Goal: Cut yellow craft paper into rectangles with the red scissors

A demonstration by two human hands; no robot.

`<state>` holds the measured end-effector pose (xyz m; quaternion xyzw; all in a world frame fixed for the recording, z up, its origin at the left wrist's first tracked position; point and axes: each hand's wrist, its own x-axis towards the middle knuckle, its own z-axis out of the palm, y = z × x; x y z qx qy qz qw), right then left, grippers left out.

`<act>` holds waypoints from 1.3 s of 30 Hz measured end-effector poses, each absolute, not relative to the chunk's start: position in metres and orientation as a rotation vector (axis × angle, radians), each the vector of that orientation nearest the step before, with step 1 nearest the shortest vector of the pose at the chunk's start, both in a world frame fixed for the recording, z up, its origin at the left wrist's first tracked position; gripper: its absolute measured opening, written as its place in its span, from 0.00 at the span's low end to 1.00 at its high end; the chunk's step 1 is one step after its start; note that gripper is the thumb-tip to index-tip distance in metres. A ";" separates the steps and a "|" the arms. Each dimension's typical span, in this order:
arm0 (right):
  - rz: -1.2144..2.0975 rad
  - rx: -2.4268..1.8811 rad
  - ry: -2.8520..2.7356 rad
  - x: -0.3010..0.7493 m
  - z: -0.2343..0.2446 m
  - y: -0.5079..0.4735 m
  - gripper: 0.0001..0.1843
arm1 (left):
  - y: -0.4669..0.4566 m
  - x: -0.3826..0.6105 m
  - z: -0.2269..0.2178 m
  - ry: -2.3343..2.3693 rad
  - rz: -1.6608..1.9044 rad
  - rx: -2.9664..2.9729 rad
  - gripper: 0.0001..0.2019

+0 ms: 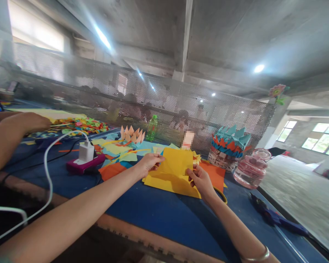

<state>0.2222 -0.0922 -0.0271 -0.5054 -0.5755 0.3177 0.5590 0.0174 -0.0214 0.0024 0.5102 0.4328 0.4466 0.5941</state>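
Note:
A yellow paper sheet (pixel 175 171) is held up off the blue table (pixel 159 212) by both of my hands. My left hand (pixel 148 163) pinches its left edge. My right hand (pixel 199 179) is closed on its right edge, lower down. More yellow paper lies flat under the held sheet, and an orange sheet (pixel 215 174) lies just right of it. Scissors with a yellow handle (pixel 221 195) peek out behind my right wrist.
Another person's arm (pixel 13 131) reaches in at far left. A white charger on a pink power bank (pixel 84 160) with a white cable, paper scraps (pixel 82 124), a paper crown piece (pixel 131 135), a green bottle (pixel 152 128), a paper basket (pixel 227 148), a pink glass jar (pixel 250 170), a blue glue gun (pixel 274 217). A mesh screen stands behind.

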 end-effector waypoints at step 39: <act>0.000 -1.272 -1.584 0.230 -0.022 -0.090 0.15 | -0.031 0.022 0.002 0.843 0.984 1.576 0.12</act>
